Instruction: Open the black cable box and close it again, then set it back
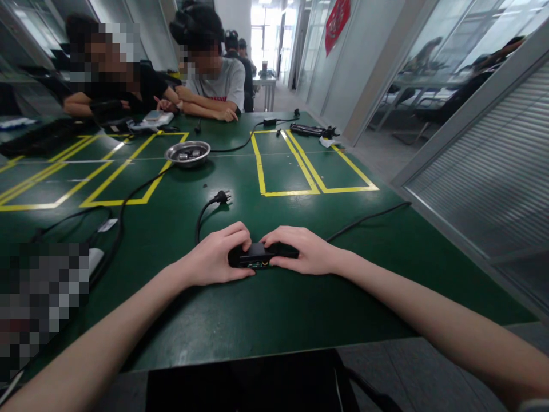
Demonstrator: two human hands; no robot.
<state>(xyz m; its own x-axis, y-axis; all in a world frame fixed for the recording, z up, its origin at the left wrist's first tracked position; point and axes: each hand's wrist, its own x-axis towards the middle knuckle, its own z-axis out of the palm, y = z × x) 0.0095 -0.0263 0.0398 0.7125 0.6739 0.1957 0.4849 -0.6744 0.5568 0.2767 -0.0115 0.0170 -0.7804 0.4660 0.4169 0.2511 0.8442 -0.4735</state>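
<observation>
Both my hands grip a black power adapter [256,250] just above the green table [266,320], near its front edge. My left hand [221,254] is closed around its left end, thumb below and fingers on top. At the other end, my right hand [304,250] is wrapped over the case. A gap along the near side of the case shows a bit of green circuit board [258,265]. Beyond my left hand lies a black power plug [222,197], its cord running back toward that hand. Another black cable [369,217] stretches right from behind my right hand.
A metal bowl [187,154] with small metal parts stands further back. Yellow tape [287,194] marks rectangles on the table. Black tools or parts [311,131] lie at the far right. Two people sit across the table. A blurred-out object [43,309] sits at left.
</observation>
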